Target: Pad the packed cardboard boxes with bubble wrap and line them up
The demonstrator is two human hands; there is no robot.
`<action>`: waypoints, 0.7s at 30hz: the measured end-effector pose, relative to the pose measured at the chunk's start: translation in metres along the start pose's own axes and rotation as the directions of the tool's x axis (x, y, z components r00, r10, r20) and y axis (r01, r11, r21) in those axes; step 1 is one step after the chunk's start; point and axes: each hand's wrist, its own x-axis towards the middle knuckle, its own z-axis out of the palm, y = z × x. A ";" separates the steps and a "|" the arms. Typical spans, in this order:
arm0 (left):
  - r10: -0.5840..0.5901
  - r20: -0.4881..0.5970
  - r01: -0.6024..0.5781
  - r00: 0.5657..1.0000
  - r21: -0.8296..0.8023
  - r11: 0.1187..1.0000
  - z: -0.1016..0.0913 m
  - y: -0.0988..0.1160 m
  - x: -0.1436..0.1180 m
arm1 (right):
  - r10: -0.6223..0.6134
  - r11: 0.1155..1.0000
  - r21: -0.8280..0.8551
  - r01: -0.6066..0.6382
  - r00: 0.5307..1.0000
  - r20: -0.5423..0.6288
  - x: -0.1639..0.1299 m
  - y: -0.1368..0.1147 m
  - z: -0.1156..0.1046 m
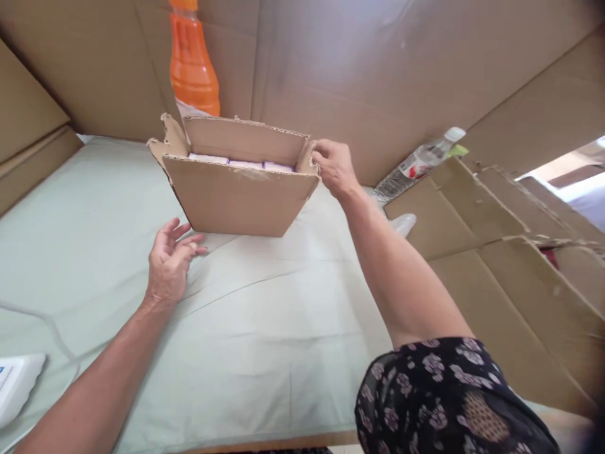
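A small open cardboard box [236,183] sits toward the far edge of a table covered with a pale green cloth [265,328], tilted a little so its near wall faces the person. Inside it, packed in a row along the far wall, are a few white packs [246,162], only their tops showing. The right hand [333,168] reaches across and grasps the box's right end, fingers curled over the torn rim at the far right corner. The left hand [171,260] lies loose and unclenched on the cloth just beside the box's near left corner, fingers spread and pointing toward it, holding nothing; whether the fingertips touch the cardboard cannot be told. Behind the box, at the far edge, stands an orange bottle [193,60] against a wall of cardboard sheets. A clear plastic bottle [418,165] leans at the right edge next to large flattened cartons [510,271]. A white object [16,384] lies at the near left corner.
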 end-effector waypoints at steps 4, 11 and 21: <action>0.010 -0.012 -0.009 1.000 0.033 0.999 0.003 -0.001 -0.002 | 0.149 0.924 -0.369 -0.101 0.983 0.104 -0.075 0.059 -0.044; 0.076 -0.088 -0.066 0.993 0.113 0.991 0.001 -0.008 0.001 | 0.247 0.824 -0.521 -0.221 0.969 -0.021 -0.171 0.110 -0.093; -0.047 0.435 0.017 0.899 0.071 0.997 0.006 0.067 -0.133 | -0.213 0.926 -0.263 0.270 0.950 0.226 -0.279 -0.034 -0.052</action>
